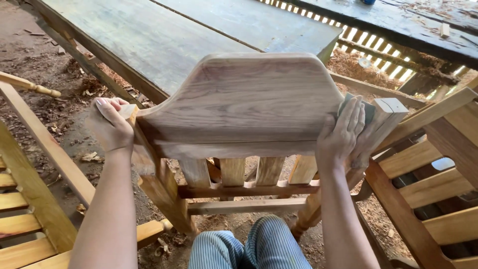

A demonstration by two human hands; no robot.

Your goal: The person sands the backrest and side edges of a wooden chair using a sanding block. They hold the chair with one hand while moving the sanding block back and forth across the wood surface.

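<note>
Item: unfinished wooden chair (244,107), lying tilted across the lap, top rail at 12 o'clock, slats pointing to 6. Left hand (110,124) is wrapping closed around the post end at 9 o'clock; right hand (342,133) is pressing a dark sanding pad (369,110) flat against the rail edge at 3 o'clock. Probably heavy, rigid, smooth-grained; both posts are offering the surest hold. Workbench (149,35) is standing beyond

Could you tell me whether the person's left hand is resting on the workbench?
No, the left hand grips the corner post of the wooden chair back, not the workbench.
</note>
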